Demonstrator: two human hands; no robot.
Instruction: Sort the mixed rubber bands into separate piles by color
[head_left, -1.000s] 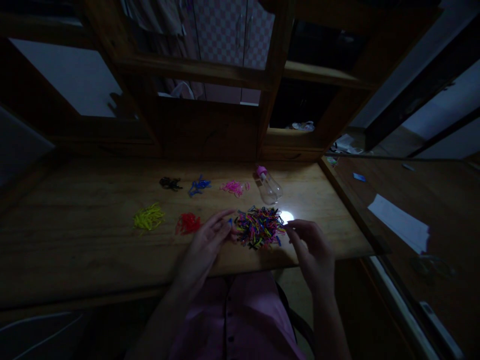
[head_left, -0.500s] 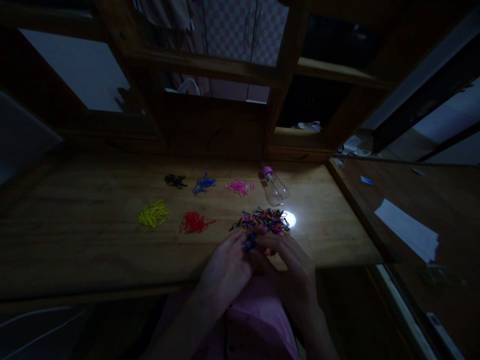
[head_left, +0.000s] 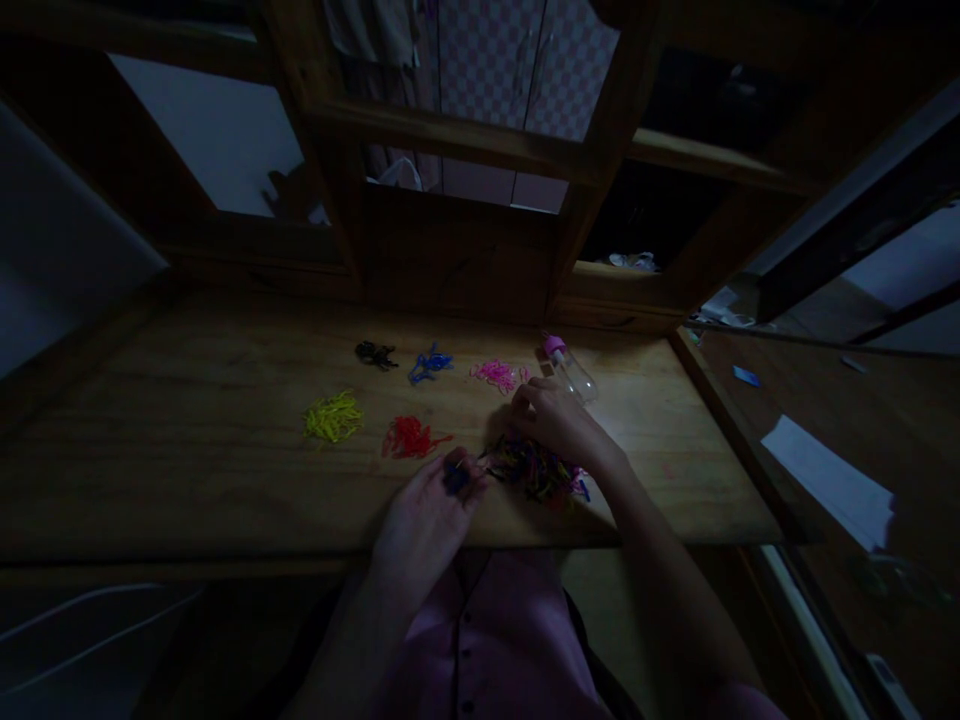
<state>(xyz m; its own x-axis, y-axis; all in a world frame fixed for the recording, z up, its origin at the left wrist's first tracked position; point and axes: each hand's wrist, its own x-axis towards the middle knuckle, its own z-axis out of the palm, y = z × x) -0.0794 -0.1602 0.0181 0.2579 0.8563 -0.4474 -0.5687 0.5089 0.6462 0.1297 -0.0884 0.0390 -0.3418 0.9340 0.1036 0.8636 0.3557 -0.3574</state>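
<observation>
My left hand (head_left: pixel 429 510) is closed around a few dark blue rubber bands (head_left: pixel 455 477) at the near edge of the wooden desk. Right beside its fingertips lies a mixed heap of coloured rubber bands (head_left: pixel 541 474), partly covered by my right arm. My right hand (head_left: pixel 553 415) reaches past the heap, its fingers bent together close to a small pink pile of bands (head_left: pixel 495 375); what they hold, if anything, is hidden. Sorted piles lie to the left: red bands (head_left: pixel 411 438), yellow bands (head_left: pixel 333 417), blue bands (head_left: pixel 430 364) and black bands (head_left: pixel 376 354).
A clear bottle with a pink cap (head_left: pixel 574 372) lies behind my right hand. The wooden desk (head_left: pixel 225 450) backs onto a shelf unit (head_left: pixel 465 245). On the brown surface at right are white paper sheets (head_left: pixel 829 482) and a small blue card (head_left: pixel 745 375).
My hands came together over the heap's near side, then parted. My right hand has moved forward to the pink pile; my left keeps the blue bands. The camera view has shifted left.
</observation>
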